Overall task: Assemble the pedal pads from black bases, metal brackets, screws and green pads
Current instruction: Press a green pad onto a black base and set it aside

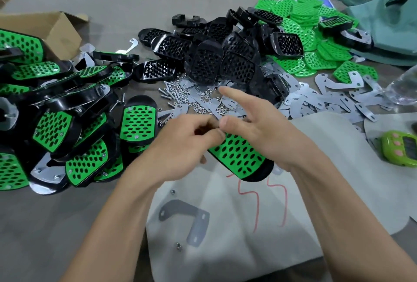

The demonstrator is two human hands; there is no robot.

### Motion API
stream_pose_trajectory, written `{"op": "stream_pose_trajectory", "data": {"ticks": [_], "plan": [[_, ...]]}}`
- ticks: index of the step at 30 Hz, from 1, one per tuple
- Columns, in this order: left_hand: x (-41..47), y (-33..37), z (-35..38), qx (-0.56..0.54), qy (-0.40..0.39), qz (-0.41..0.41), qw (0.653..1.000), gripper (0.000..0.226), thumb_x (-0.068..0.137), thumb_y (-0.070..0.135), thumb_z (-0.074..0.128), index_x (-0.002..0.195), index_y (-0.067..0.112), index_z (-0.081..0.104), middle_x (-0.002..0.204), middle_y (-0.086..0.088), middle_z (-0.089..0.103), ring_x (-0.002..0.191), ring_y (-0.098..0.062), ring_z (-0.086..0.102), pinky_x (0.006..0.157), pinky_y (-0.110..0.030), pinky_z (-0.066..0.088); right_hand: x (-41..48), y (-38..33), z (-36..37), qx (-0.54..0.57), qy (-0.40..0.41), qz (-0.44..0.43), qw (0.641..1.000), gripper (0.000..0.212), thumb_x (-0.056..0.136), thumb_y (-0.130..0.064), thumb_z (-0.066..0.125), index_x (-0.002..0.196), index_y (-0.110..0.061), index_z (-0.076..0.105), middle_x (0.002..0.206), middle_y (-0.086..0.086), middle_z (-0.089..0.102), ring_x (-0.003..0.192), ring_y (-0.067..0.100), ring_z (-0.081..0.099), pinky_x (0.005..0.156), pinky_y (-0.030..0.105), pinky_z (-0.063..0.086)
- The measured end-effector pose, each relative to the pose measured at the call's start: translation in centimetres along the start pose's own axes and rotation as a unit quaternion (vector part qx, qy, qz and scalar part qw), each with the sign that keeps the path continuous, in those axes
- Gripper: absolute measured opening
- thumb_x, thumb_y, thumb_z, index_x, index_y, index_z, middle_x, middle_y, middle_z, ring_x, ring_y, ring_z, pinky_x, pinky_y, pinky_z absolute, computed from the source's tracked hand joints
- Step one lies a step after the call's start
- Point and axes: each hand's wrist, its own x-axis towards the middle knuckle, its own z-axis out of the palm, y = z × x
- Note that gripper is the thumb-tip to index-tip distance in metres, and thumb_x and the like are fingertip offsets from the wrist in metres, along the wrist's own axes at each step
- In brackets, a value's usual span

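A pedal pad (241, 159), a green perforated pad on a black base, lies tilted on a grey mat (237, 225) under both hands. My left hand (180, 144) has curled fingers and grips the pad's upper end, thumb on the green surface. My right hand (255, 123) hovers over the pad with index finger and thumb straight and apart; its other fingers are hidden. A loose metal bracket (182, 220) and two small nuts (179, 246) lie on the mat nearer to me.
Finished pads (56, 128) are heaped at the left beside a cardboard box (56, 31). Black bases (225, 55) are piled beyond the hands, with screws and nuts (180, 92) in front, green pads (304, 33) and metal brackets (316, 101) to the right. A green timer (399, 150) sits far right.
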Motion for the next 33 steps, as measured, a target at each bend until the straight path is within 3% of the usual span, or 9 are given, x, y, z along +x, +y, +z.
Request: {"op": "stream_pose_trajectory", "data": {"ticks": [3,5,7,13,15,17,21,26,33], "plan": [[-0.4,0.5,1.4,-0.015,0.039,0.015,0.999,0.036,0.076,0.044,0.046,0.078,0.013,0.064,0.062,-0.004,0.057,0.061,-0.026,0.057,0.058,-0.053,0.054,0.3,-0.7,-0.1,-0.101,-0.015,-0.023,0.994,0.061,0.093,-0.054,0.052,0.148,-0.027,0.050,0.131,-0.015,0.065,0.112,0.003,0.064,0.100,0.035,0.047],[-0.6,0.8,2.4,-0.037,0.110,0.035,0.993,0.031,0.079,0.041,0.041,0.065,0.014,0.044,0.053,0.004,0.042,0.053,-0.017,0.043,0.050,-0.039,0.044,0.4,-1.2,0.3,-0.099,0.013,-0.040,0.994,0.052,0.101,-0.052,0.042,0.131,-0.016,0.063,0.134,-0.005,0.066,0.127,0.013,0.059,0.107,0.043,0.046],[-0.9,1.3,2.7,0.016,0.157,0.072,0.985,0.034,0.087,0.039,0.039,0.058,0.023,0.032,0.050,0.008,0.032,0.050,-0.009,0.030,0.045,-0.024,0.025,0.4,-1.6,0.6,-0.107,0.037,-0.038,0.993,0.063,0.102,-0.056,0.032,0.120,-0.004,0.061,0.122,0.012,0.068,0.118,0.027,0.062,0.098,0.050,0.050],[-0.7,0.8,1.9,0.054,0.086,0.130,0.986,0.053,0.094,0.063,0.037,0.056,0.026,0.039,0.047,0.009,0.029,0.047,-0.009,0.030,0.045,-0.020,0.021,0.1,-2.3,0.5,-0.102,0.023,-0.007,0.994,0.063,0.104,-0.056,0.034,0.110,-0.001,0.065,0.106,0.016,0.073,0.106,0.030,0.067,0.087,0.048,0.054],[-0.7,0.8,2.5,0.025,0.126,0.110,0.986,0.058,0.092,0.067,0.037,0.057,0.020,0.034,0.049,0.009,0.026,0.049,-0.009,0.026,0.045,-0.023,0.018,0.0,-2.6,0.9,-0.128,0.119,-0.017,0.984,0.050,0.104,-0.054,0.040,0.085,-0.018,0.069,0.075,-0.001,0.070,0.078,0.024,0.064,0.070,0.039,0.050],[-0.8,1.2,3.5,-0.007,0.199,0.084,0.976,0.058,0.095,0.062,0.040,0.055,0.021,0.031,0.049,0.008,0.023,0.049,-0.009,0.023,0.044,-0.025,0.017,0.1,-3.3,1.4,-0.185,0.229,-0.018,0.956,0.054,0.102,-0.056,0.042,0.063,-0.021,0.052,0.056,-0.002,0.048,0.065,0.028,0.048,0.060,0.039,0.039],[-1.0,1.6,4.5,-0.054,0.275,0.060,0.958,0.056,0.099,0.050,0.045,0.051,0.026,0.031,0.046,0.009,0.023,0.046,-0.008,0.024,0.040,-0.018,0.017,0.5,-4.4,2.3,-0.198,0.293,-0.004,0.935,0.057,0.104,-0.054,0.039,0.058,-0.020,0.031,0.060,-0.002,0.039,0.072,0.040,0.048,0.065,0.044,0.039],[-1.2,1.4,4.0,-0.118,0.271,0.058,0.953,0.059,0.090,0.062,0.046,0.046,0.026,0.030,0.044,0.011,0.019,0.044,-0.008,0.019,0.042,-0.020,0.012,1.4,-4.5,2.5,-0.106,0.245,-0.006,0.964,0.057,0.104,-0.053,0.037,0.061,-0.018,0.049,0.068,0.004,0.063,0.078,0.037,0.057,0.072,0.042,0.048],[-1.2,0.8,4.0,-0.206,0.280,0.019,0.938,0.061,0.087,0.059,0.053,0.043,0.026,0.028,0.043,0.014,0.018,0.043,-0.008,0.016,0.043,-0.023,0.014,1.8,-3.9,3.4,-0.100,0.299,-0.074,0.946,0.059,0.103,-0.053,0.041,0.060,-0.014,0.048,0.052,-0.002,0.050,0.057,0.021,0.047,0.059,0.038,0.034]]}}
